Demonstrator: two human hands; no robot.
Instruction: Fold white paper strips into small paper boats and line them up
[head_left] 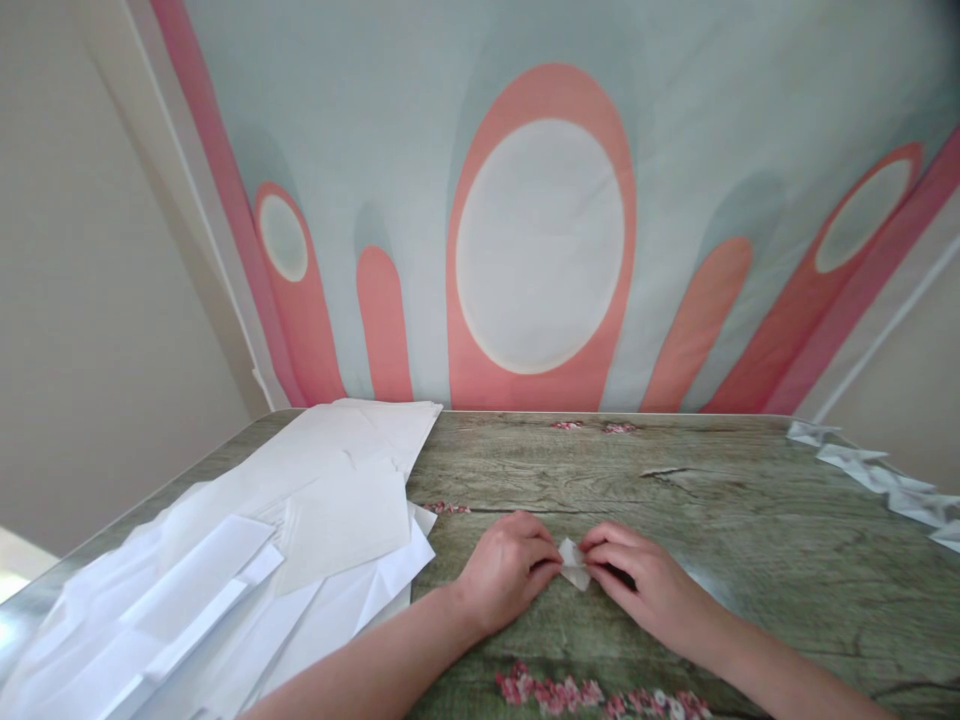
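Between my hands, just above or on the wood-patterned table, is a small folded piece of white paper (pixel 574 565). My left hand (pixel 511 565) pinches its left edge between thumb and fingers. From the other side, my right hand (pixel 636 580) grips the right edge with its fingertips. Parts of the paper are covered by the fingertips, so its full folded shape is hard to make out.
A wide pile of white paper sheets (pixel 345 530), some creased, spreads over the table's left side. Several small folded paper pieces (pixel 855 465) line the right edge. Behind the wood-grain tabletop (pixel 517 465) hangs a pale backdrop (pixel 412 120) with coral shapes.
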